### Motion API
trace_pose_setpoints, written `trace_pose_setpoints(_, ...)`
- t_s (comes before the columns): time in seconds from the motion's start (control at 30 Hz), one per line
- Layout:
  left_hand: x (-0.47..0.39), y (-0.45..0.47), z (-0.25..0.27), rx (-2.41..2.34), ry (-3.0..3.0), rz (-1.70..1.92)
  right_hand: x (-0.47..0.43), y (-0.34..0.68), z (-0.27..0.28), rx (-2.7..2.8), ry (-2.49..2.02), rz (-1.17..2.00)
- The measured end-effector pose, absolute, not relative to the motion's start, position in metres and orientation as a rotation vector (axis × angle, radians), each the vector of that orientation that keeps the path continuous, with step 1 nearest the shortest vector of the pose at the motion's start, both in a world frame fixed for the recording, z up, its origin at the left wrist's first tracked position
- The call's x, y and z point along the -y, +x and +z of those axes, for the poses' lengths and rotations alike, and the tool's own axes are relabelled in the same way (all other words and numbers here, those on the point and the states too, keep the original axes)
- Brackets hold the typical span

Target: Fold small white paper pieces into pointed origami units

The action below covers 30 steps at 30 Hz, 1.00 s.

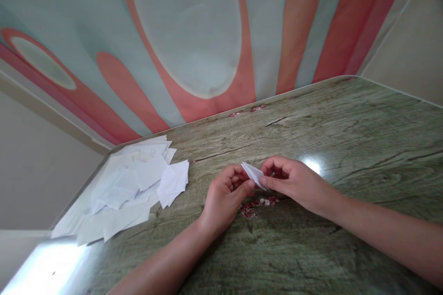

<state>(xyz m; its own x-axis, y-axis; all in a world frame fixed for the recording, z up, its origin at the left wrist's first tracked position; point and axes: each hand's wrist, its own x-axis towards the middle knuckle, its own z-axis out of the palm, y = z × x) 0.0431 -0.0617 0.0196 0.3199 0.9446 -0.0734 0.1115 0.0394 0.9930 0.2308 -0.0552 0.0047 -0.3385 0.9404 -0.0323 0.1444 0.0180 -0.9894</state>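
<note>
A small folded piece of white paper [253,174] is held between both hands above the middle of the table. My left hand [223,196] pinches its left and lower edge, thumb in front and fingers behind. From the other side, my right hand [296,182] grips its right end between thumb and fingers. The paper has several layers and a pointed upper left corner. Parts of the fingertips behind it are hidden.
On the left of the wood-patterned table [328,133] lies a spread heap of white paper sheets [121,189]. A small stack of paper squares [173,182] sits at its right side. A patterned wall covering [187,23] rises behind the table's far edge.
</note>
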Motion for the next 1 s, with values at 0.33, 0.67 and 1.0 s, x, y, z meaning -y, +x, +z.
trace_pose_setpoints(0.33, 0.061, 0.039, 0.025, -1.179, 1.708, 0.857, 0.058, 0.227, 0.004, 1.604, -1.117, 1.349)
trace_pose_setpoints(0.67, 0.065, 0.042, 0.026, -1.319, 1.899, 0.948, 0.062, 0.225, 0.009, 1.651, -1.160, 1.262)
trace_pose_setpoints(1.0, 0.072, 0.043, 0.030, -1.289, 2.038, 0.866, 0.065, 0.225, 0.007, 1.708, -1.239, 1.021)
